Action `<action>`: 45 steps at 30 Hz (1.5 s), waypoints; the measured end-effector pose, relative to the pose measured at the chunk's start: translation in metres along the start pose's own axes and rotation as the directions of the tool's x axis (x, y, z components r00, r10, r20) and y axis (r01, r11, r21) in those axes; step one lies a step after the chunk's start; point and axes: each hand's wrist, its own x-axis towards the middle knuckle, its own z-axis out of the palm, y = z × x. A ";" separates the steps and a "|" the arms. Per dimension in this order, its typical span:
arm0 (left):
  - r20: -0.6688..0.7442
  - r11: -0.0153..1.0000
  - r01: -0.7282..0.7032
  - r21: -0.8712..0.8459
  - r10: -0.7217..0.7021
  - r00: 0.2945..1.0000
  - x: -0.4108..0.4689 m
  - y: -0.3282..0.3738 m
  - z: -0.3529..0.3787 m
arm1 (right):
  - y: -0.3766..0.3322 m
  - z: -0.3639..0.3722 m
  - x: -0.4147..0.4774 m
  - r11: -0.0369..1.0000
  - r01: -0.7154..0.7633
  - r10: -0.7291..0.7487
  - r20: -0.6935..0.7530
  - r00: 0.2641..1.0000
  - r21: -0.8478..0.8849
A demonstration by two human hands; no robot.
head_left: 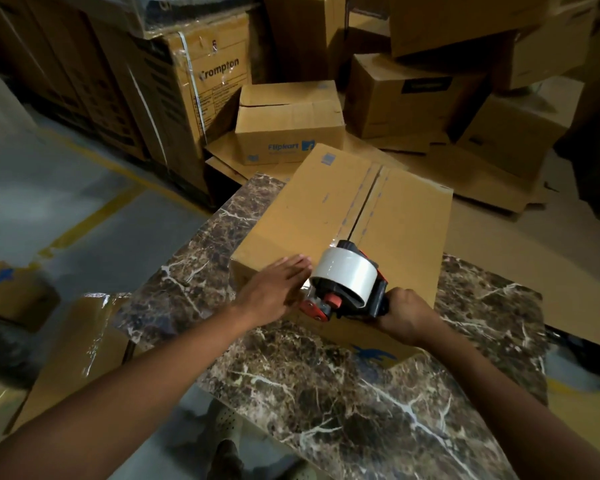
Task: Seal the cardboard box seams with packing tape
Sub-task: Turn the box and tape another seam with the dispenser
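Observation:
A brown cardboard box (305, 216) lies on a dark marble table (343, 386), its two top flaps meeting in a centre seam (364, 209) that runs away from me. A red and black tape dispenser (347, 285) with a roll of clear tape sits at the near end of that seam. My right hand (406, 311) grips its handle. My left hand (274, 289) lies flat, fingers together, on the box top just left of the dispenser, close to the near edge.
Behind the table stand many stacked cardboard boxes, among them a Flipkart box (288, 133) and a tall Crompton carton (201, 95). Flattened cardboard (475, 188) covers the floor on the right. More boxes (70, 355) sit low on the left beside the table.

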 end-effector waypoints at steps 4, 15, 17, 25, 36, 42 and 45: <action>-0.061 0.999 0.009 -0.042 -0.012 0.998 -0.003 -0.003 0.006 | 0.004 0.000 -0.002 1.000 0.006 -0.006 -0.012 1.000 0.020; 0.074 0.983 0.086 0.160 -0.099 0.992 0.002 0.018 0.006 | 0.055 -0.012 -0.033 1.000 -0.030 0.030 -0.017 0.999 0.004; 0.075 0.990 0.012 0.140 -0.023 0.997 0.007 0.035 0.005 | 0.052 -0.013 -0.032 1.000 -0.026 0.026 -0.022 0.999 -0.003; -0.031 0.998 -0.061 -0.023 0.061 0.998 0.020 0.059 0.008 | 0.055 -0.013 -0.029 0.996 -0.040 0.038 -0.021 0.999 -0.079; 0.048 0.985 -0.021 0.172 0.013 0.999 0.021 0.063 0.015 | 0.101 -0.022 -0.060 0.988 -0.082 0.070 -0.096 0.993 -0.129; 0.042 0.985 -0.154 0.072 0.152 0.988 0.035 0.097 0.012 | 0.095 -0.022 -0.059 0.975 -0.129 0.113 -0.099 0.989 -0.181; 0.047 0.991 -0.134 0.029 0.133 0.990 0.039 0.106 0.011 | 0.095 -0.021 -0.062 0.975 -0.133 0.113 -0.119 0.986 -0.178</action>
